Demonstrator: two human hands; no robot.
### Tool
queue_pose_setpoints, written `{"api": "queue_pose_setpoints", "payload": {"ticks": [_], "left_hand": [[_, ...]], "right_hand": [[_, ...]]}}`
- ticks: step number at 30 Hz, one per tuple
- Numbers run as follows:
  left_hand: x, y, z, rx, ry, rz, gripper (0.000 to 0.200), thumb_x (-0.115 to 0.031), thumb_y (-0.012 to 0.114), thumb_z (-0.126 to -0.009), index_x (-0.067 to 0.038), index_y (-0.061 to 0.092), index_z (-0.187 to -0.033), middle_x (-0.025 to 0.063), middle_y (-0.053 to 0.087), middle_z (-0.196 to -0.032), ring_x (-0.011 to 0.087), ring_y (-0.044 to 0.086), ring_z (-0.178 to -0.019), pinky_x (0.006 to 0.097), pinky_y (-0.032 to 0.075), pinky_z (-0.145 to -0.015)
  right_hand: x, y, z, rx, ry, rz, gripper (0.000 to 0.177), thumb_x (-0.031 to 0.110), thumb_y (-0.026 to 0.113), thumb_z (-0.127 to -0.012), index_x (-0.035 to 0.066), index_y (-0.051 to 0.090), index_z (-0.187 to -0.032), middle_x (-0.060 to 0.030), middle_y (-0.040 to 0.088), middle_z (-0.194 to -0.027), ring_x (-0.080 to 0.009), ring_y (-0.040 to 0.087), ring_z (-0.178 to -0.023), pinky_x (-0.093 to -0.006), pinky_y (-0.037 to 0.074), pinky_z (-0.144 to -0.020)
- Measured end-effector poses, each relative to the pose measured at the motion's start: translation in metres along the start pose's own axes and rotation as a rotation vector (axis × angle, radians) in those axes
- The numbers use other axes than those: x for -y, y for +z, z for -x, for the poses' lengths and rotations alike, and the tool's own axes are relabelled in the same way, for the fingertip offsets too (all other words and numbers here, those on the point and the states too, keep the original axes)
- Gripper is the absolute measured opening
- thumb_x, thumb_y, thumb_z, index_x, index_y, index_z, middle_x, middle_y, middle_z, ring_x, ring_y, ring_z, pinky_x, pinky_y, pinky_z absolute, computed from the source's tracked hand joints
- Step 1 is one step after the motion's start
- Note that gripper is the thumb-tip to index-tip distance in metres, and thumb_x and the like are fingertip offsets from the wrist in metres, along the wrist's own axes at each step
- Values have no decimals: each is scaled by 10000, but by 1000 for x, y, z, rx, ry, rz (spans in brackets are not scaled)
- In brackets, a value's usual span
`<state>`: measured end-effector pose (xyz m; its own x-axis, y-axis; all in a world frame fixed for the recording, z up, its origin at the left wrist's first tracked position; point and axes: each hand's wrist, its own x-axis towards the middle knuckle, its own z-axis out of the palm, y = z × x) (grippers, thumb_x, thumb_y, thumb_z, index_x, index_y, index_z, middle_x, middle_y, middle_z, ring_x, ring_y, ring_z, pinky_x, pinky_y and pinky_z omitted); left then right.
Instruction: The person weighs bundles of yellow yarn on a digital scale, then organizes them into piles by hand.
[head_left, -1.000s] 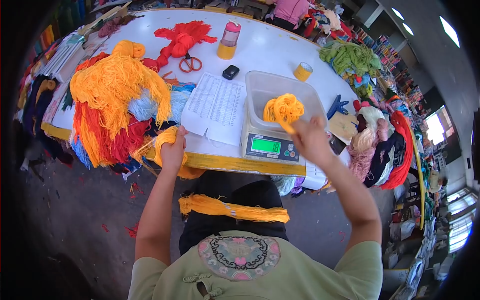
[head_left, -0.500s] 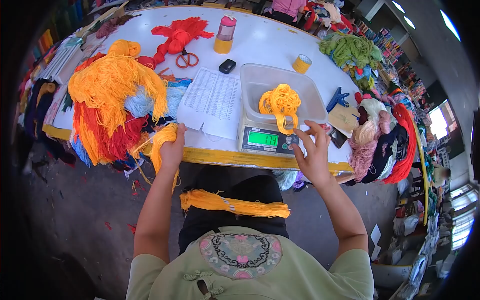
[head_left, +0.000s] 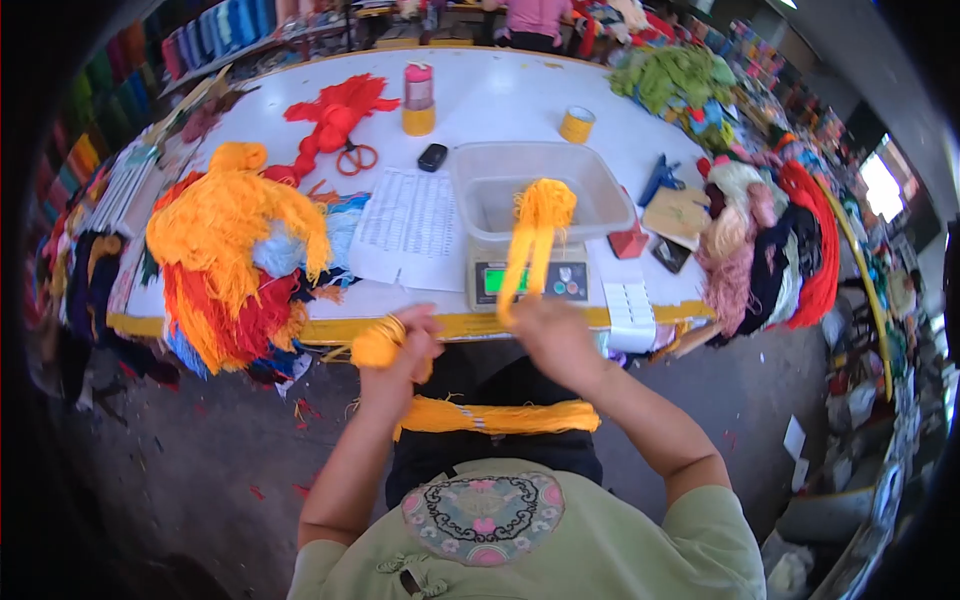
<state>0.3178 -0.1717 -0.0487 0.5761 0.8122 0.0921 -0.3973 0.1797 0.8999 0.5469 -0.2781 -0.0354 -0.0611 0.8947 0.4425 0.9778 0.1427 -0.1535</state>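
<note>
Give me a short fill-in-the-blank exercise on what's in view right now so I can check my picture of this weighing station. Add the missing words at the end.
1. The person's ____ hand holds strands of yellow-orange yarn that hang over the rim of the plastic tub.
2. The tub sits ____ the scale.
3. The scale's lit display glows ____.
4. The scissors lie beside a long yarn bundle whose colour is ____.

Missing words: right; on top of; green; red.
</note>
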Motion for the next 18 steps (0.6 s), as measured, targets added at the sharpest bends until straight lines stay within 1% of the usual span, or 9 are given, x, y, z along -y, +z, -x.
{"api": "queue_pose_setpoints", "payload": {"ticks": [2, 3, 4, 7, 10, 11, 12, 15, 18], "left_hand": [[-4, 23, 5, 305, 387, -431, 317, -145, 641, -916, -23, 617, -1208, 131, 642, -1167, 232, 628, -1005, 336, 495, -861], [-11, 36, 9, 396, 378, -554, 349, -141, 660, -898, -29, 611, -1226, 159, 627, -1236, 304, 566, -1182, 418, 419, -1015], [-6, 43, 7, 458, 478, -688, 317, -147, 642, -915, -33, 622, -1210, 153, 640, -1204, 300, 600, -1120, 394, 450, -972], [4, 51, 22, 552, 115, -798, 323, -157, 628, -929, -37, 605, -1228, 143, 655, -1174, 290, 621, -1058, 384, 466, -929], [8, 51, 24, 607, 43, -842, 326, -172, 624, -939, -33, 601, -1233, 135, 662, -1139, 271, 630, -987, 373, 480, -888], [6, 51, 24, 624, 46, -864, 319, -172, 618, -946, -31, 601, -1233, 125, 665, -1110, 253, 634, -953, 362, 489, -866], [4, 51, 24, 639, 51, -888, 313, -172, 612, -953, -30, 602, -1232, 115, 668, -1082, 234, 638, -919, 352, 497, -843], [3, 48, 33, 548, -203, -578, 262, -157, 579, -981, -24, 620, -1203, 63, 640, -960, 148, 617, -814, 292, 513, -769], [3, 52, 34, 551, -162, -465, 246, -135, 545, -1000, -22, 617, -1206, 21, 594, -890, 89, 591, -781, 250, 514, -728]], "right_hand": [[39, -10, 6, 200, 24, -159, 102, 141, 599, -814, 93, 603, -904, -121, 657, -812, -321, 675, -743, -472, 522, -630], [55, -20, 8, 281, 92, -190, 74, 146, 593, -829, 94, 607, -879, -121, 671, -834, -329, 672, -746, -464, 525, -630], [63, -27, 12, 363, 158, -224, 63, 151, 586, -843, 94, 611, -854, -121, 684, -856, -337, 670, -749, -456, 528, -631], [56, -38, 27, 401, 253, -379, 67, 149, 627, -877, 83, 640, -872, -120, 674, -794, -269, 680, -711, -392, 533, -628], [23, -37, 52, 422, 299, -950, 129, 147, 712, -863, 71, 662, -955, -94, 659, -819, -178, 654, -710, -323, 520, -643], [8, -33, 64, 329, 287, -993, 187, 139, 761, -843, 65, 670, -989, -69, 643, -914, -121, 614, -789, -276, 502, -677], [-7, -33, 71, 167, 282, -1060, 144, 98, 746, -844, 61, 671, -962, -60, 632, -1008, -149, 616, -896, -289, 506, -737], [-87, -34, 104, 27, 471, -543, 199, 9, 732, -798, 49, 667, -982, -100, 662, -1086, -254, 622, -1032, -347, 474, -922], [-136, -35, 119, 35, 474, -149, 296, 29, 750, -742, 54, 652, -1021, -117, 666, -1073, -317, 621, -1032, -394, 477, -900]]}}
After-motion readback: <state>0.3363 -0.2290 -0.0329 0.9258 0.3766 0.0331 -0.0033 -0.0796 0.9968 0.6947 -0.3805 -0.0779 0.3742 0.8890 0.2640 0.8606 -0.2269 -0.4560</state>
